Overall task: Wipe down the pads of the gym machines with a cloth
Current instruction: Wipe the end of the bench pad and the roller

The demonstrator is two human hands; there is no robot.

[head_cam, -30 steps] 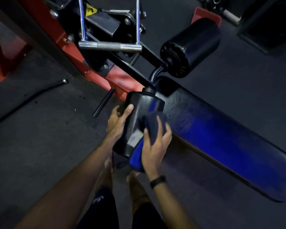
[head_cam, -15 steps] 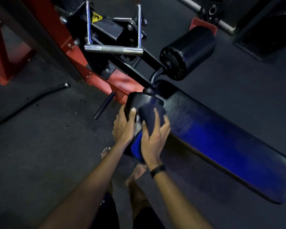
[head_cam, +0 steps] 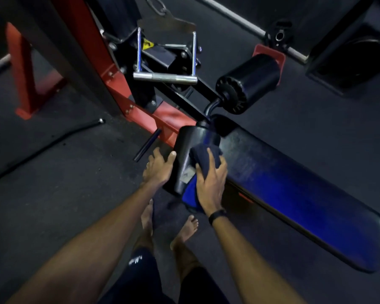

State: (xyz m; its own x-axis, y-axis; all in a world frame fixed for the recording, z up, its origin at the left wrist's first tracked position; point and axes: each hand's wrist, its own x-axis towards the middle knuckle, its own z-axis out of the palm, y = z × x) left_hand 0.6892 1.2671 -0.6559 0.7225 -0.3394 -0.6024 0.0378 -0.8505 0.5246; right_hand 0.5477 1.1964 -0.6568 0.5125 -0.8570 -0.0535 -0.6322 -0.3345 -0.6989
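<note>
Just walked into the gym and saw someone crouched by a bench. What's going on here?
A person is wiping the near roller pad of a bench machine. The right hand presses a dark blue cloth against it while the left hand steadies its side. The long bench pad and far roller pad are untouched.

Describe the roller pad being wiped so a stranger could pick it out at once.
Start at the long bench pad running across the right of the view. At its upper left end two black roller pads stick out sideways from a bent bar. The near roller pad is the one between the left hand and the right hand, which presses a blue cloth on it; the far roller pad is untouched.
</note>
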